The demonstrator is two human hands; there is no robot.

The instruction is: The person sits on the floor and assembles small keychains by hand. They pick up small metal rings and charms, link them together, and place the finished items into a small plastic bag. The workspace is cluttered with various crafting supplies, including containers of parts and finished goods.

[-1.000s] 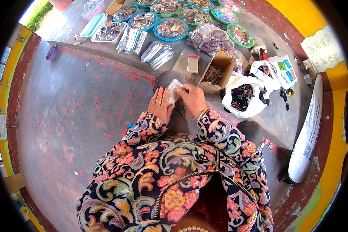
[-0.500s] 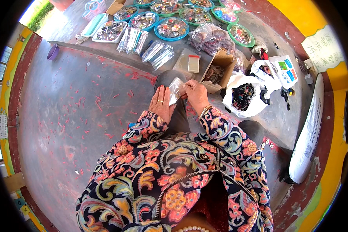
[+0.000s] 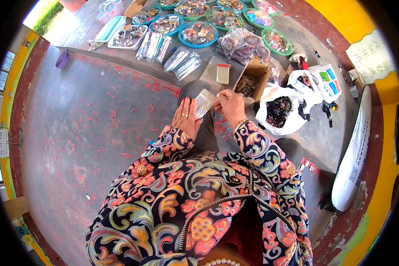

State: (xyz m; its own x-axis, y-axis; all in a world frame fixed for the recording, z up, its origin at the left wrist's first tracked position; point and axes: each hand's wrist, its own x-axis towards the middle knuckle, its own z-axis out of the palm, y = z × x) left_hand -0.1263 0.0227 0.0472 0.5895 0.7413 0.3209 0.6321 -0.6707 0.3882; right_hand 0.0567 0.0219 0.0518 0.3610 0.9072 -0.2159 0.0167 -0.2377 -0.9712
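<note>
Above my dark-trousered knee I hold a small clear plastic bag [image 3: 204,101]. My left hand [image 3: 186,119], with a ring on it, grips the bag's left side; its fingers lie along the edge and the thumb is hidden. Thin yellowish streaks show on the lower part of the bag. At the bag's right edge my right hand [image 3: 231,106] is closed in a pinch, thumb against fingertips. What sits between those fingertips is too small to make out. Beyond the hands, a stack of clear bags with a red top edge [image 3: 222,74] lies on the raised ledge.
An open cardboard box [image 3: 258,71] and a white plastic bag of dark hair ties [image 3: 270,128] stand to the right. Farther off are blue basins [image 3: 217,35] of packed trinkets and silvery packets [image 3: 184,63]. Red scraps [image 3: 114,119] litter the floor. A white sack [image 3: 358,153] leans right.
My right hand has shifted slightly right and turned, its pinch now at the bag's outer edge. The bag lies flatter and shows more of its face. My left hand has barely moved.
</note>
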